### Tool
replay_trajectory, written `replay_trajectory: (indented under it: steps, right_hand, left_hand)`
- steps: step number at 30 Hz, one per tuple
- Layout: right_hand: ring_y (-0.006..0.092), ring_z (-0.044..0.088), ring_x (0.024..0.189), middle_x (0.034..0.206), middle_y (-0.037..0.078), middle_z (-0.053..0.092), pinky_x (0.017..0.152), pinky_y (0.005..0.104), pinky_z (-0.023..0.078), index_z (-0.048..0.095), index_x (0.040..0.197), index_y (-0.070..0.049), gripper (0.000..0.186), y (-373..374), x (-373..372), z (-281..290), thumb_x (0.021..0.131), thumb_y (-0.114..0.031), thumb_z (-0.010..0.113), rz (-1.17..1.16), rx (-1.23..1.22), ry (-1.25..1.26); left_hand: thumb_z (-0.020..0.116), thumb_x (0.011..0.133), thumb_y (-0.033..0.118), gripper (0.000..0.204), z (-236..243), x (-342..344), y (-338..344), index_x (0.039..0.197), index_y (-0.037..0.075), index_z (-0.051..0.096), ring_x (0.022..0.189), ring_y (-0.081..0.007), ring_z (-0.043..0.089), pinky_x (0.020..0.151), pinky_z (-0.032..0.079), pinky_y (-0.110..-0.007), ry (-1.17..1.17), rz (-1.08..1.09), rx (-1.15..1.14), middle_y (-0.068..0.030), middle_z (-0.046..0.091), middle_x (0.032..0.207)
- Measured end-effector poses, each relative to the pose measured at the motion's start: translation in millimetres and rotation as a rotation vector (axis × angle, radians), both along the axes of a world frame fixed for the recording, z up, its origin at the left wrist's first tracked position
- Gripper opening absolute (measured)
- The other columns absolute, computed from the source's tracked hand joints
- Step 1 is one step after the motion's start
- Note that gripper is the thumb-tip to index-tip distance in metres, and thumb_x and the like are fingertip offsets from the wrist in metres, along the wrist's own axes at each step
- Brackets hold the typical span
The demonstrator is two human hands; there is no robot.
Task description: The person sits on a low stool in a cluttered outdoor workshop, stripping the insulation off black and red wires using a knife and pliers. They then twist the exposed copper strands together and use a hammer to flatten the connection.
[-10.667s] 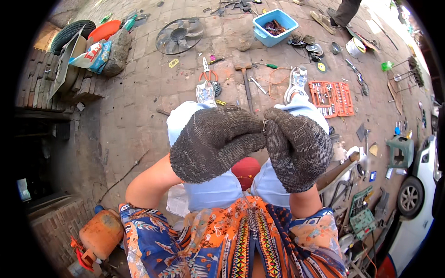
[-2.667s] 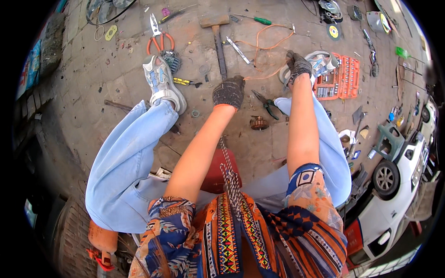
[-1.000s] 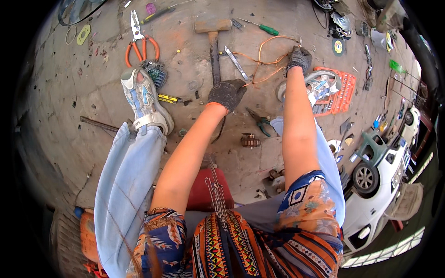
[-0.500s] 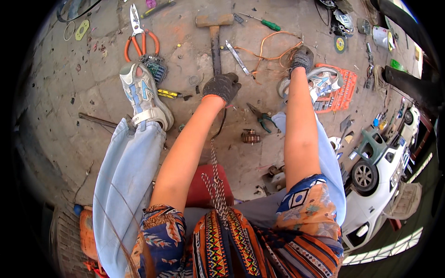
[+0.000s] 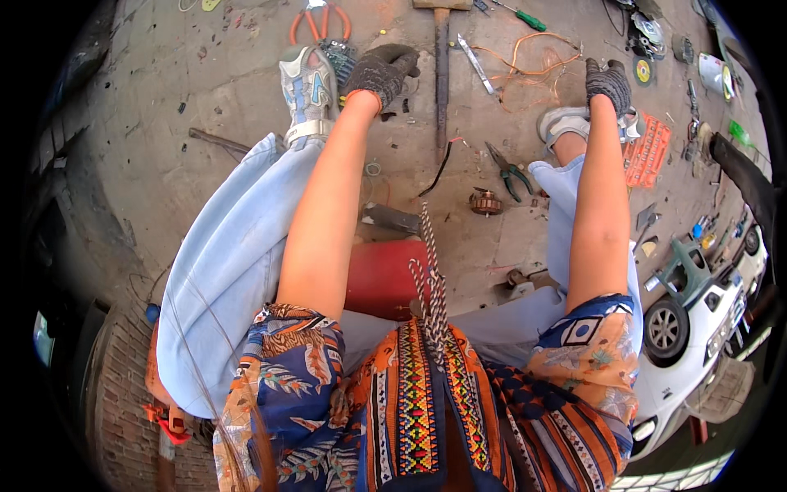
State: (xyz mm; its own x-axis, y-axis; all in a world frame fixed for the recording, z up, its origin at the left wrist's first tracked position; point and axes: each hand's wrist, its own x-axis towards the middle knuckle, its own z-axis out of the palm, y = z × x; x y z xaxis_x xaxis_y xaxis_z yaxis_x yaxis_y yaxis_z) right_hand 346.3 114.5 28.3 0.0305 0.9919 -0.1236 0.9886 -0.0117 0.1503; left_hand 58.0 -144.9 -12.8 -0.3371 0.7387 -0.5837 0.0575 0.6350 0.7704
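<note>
Dark grey knit: work gloves on both hands. Left hand (image 5: 382,70), upper centre of the frame, palm down, fingers partly bent, left of a wooden-handled hammer (image 5: 443,74); grip hidden, cannot tell whether it holds anything. Right hand (image 5: 608,85), upper right, fingers bent, beside the right end of the orange wire (image 5: 525,72); any hold likewise cannot be told. Wire: loosely looped on the paved ground (image 5: 238,98), upper right of centre, between hammer and right hand. Also on the ground: silver knife-like tool (image 5: 475,64), between hammer and wire; green-handled screwdriver (image 5: 525,18), top edge; dark-handled pliers (image 5: 509,173) and copper-wound rotor (image 5: 486,202), right of centre; short black cable (image 5: 442,167), near centre; orange socket set (image 5: 648,151), right, partly covered by a shoe.
</note>
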Motion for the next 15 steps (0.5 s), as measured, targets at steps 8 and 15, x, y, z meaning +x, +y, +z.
replay_trajectory:
  steps: [8,15]
  right_hand:
    - [0.0318,0.064,0.083,0.095,0.018,0.066,0.077,0.0385,0.049,0.062,0.107,-0.004,0.04,-118.6,-34.4,0.2,0.08,-0.033,0.06,-0.246,0.132,0.667]
    - [0.0292,0.061,0.088,0.091,0.013,0.064,0.079,0.0393,0.047,0.059,0.102,-0.006,0.047,-319.9,-69.7,-37.9,0.075,-0.043,0.07,-0.669,-0.227,0.566]
  left_hand:
    - [0.058,0.085,0.012,0.02,-16.0,56.4,-99.4,0.103,0.005,0.065,0.06,-0.0113,0.058,0.053,0.046,-0.025,-0.056,0.396,0.039,-0.0074,0.068,0.084]
    - [0.057,0.085,0.012,0.021,0.5,128.3,-154.4,0.104,0.005,0.063,0.049,-0.0093,0.05,0.044,0.04,-0.025,-0.229,0.582,-0.05,-0.006,0.068,0.082]
